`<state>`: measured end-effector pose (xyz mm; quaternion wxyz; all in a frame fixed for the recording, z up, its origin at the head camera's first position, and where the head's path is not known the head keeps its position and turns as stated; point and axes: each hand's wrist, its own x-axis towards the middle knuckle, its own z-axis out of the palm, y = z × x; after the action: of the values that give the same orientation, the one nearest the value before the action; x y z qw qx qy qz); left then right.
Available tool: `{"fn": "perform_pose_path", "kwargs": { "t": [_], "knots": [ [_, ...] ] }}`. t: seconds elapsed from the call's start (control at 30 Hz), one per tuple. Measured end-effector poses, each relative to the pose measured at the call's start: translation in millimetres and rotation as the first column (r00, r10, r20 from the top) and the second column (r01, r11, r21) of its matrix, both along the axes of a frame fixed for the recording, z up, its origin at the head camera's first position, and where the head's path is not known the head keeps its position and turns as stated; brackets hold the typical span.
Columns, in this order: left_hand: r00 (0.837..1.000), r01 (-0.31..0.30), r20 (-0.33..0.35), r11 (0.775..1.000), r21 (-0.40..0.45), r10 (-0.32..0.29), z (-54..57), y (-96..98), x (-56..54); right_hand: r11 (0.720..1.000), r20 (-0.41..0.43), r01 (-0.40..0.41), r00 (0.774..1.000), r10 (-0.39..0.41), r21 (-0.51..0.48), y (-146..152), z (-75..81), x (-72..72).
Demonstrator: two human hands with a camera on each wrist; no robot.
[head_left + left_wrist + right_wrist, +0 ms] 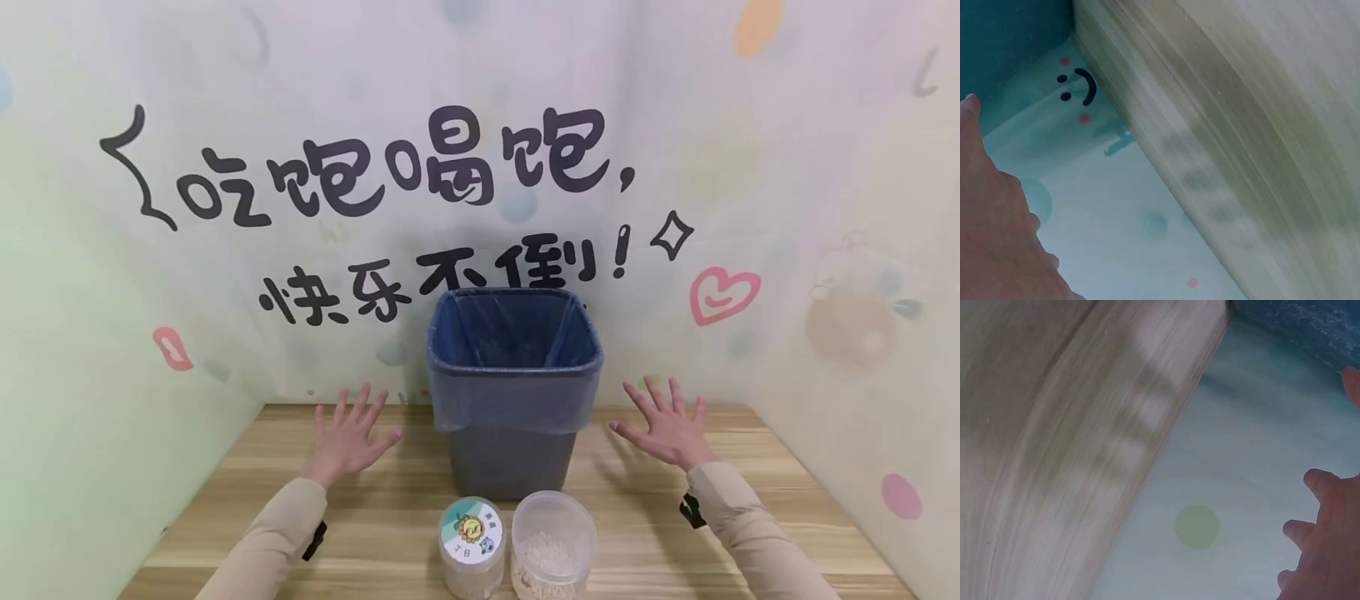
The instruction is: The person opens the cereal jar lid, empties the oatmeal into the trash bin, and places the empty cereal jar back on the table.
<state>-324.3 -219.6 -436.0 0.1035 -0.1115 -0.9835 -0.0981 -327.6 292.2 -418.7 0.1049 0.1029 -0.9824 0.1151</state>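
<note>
Beige-sleeved, the left hand (349,442) and the right hand (667,427) spread their fingers wide, released and holding nothing. Both seem to hang above the bench (375,517), since soft shadows of fingers fall on it in the wrist views. Between them, touching neither, the grey-blue bin (510,467) stands upright near the patterned wall (375,75). A careless inward swing of either thumb would probably knock its side, and the narrower base could let it rock or slide. Its translucent liner (510,404) is folded over the rim with a loose skirt; a finger hooked there could drag the bag inward or off.

Nearer the person, just in front of the bin, two clear tubs stand side by side. The left tub (472,577) wears a printed lid (472,530) and looks the safer. The right tub (561,527) seems uncovered and holds pale flakes (546,557); a sleeve (738,500) sweeping low across it could upset it and scatter them over the bench. The black device (693,511) beneath the right wrist might catch a rim first. Hurried gripping of one tub could jostle the other, because they stand so close.
</note>
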Motion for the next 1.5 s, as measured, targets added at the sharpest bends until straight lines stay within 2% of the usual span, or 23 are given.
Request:
{"fn": "perform_pose_path", "kwargs": {
  "t": [0.17, 0.3, 0.4, 0.5, 0.6, 0.7, 0.77, 0.87, 0.97, 1.07, 1.2, 1.27, 1.33, 1.4, 1.5],
  "knots": [
    [0.999, 0.044, -0.029, 0.999, -0.016, -0.044, -1.1, 8.0, 4.8, 0.999, -0.048, -0.031, 0.998, 0.029, -0.031, -2, -0.7, 5.6],
    [0.993, 0.095, -0.071, 0.994, -0.047, -0.099, 4.6, 17.7, 19.0, 0.989, -0.113, -0.108, 0.989, 0.097, -0.101, -5, -1.1, 10.1],
    [0.983, 0.138, -0.112, 0.988, -0.067, -0.145, 6.2, 24.0, 31.1, 0.974, -0.173, -0.186, 0.971, 0.163, -0.131, -8, 0.7, 12.4],
    [0.969, 0.194, -0.142, 0.979, -0.064, -0.201, 4.4, 29.0, 41.4, 0.954, -0.245, -0.267, 0.942, 0.229, -0.134, -9, 2.2, 14.6],
    [0.959, 0.261, -0.110, 0.965, -0.021, -0.262, 7.0, 34.6, 54.3, 0.930, -0.322, -0.343, 0.902, 0.287, -0.131, -12, 3.3, 16.1],
    [0.947, 0.321, 0.004, 0.945, 0.069, -0.322, 10.9, 39.8, 67.5, 0.910, -0.379, -0.393, 0.869, 0.319, -0.136, -15, 3.8, 16.2],
    [0.924, 0.364, 0.077, 0.924, 0.117, -0.374, 11.3, 41.8, 73.5, 0.901, -0.402, -0.410, 0.856, 0.326, -0.142, -17, 3.1, 15.8],
    [0.870, 0.435, 0.161, 0.879, 0.195, -0.467, 10.5, 45.2, 78.8, 0.893, -0.418, -0.423, 0.847, 0.329, -0.153, -19, 2.1, 17.0],
    [0.796, 0.499, 0.213, 0.813, 0.299, -0.567, 8.7, 50.2, 81.0, 0.888, -0.420, -0.430, 0.845, 0.332, -0.163, -21, 1.2, 18.9],
    [0.702, 0.526, 0.260, 0.729, 0.439, -0.663, 5.5, 57.4, 80.5, 0.885, -0.418, -0.432, 0.846, 0.331, -0.173, -21, 0.6, 20.6],
    [0.565, 0.516, 0.289, 0.604, 0.608, -0.773, -3.0, 67.3, 76.1, 0.885, -0.411, -0.426, 0.852, 0.324, -0.187, -20, -1.1, 22.2],
    [0.503, 0.498, 0.289, 0.547, 0.673, -0.814, -7.8, 72.0, 73.8, 0.886, -0.408, -0.423, 0.855, 0.320, -0.192, -19, -2.7, 22.7],
    [0.462, 0.495, 0.279, 0.506, 0.706, -0.842, -12.3, 76.2, 72.0, 0.884, -0.405, -0.423, 0.857, 0.320, -0.197, -18, -4.6, 23.2],
    [0.434, 0.485, 0.268, 0.474, 0.735, -0.860, -16.2, 79.8, 70.6, 0.882, -0.405, -0.425, 0.856, 0.320, -0.202, -16, -6.4, 23.3],
    [0.419, 0.476, 0.259, 0.454, 0.753, -0.870, -20.8, 83.4, 68.7, 0.878, -0.404, -0.430, 0.856, 0.323, -0.211, -15, -8.6, 23.1]
  ]
}}
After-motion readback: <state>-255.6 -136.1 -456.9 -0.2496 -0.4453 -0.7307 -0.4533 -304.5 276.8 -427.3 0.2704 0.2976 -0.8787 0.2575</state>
